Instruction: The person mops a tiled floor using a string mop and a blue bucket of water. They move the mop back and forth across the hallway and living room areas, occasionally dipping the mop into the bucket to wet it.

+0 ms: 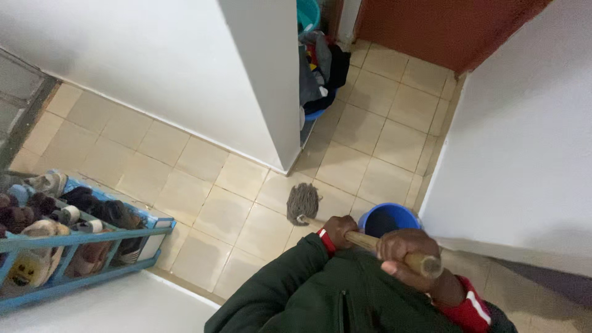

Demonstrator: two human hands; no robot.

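I hold a mop with both hands. Its grey string head (302, 202) rests on the beige tiled floor (370, 142) close to a white wall corner (280, 111). The wooden handle (365, 240) slants up toward me. My left hand (339, 230), in a dark green sleeve with a red cuff, grips the handle lower down. My right hand (410, 251) is closed around the handle near its top end. A blue bucket (390, 219) stands on the floor just behind the handle, between my hands and the right wall.
A blue shoe rack (92, 237) full of several shoes stands at the left. A pile of clothes over a blue basin (320, 71) lies behind the wall corner. A red-brown door (444, 28) closes the passage's far end. White walls flank the narrow floor.
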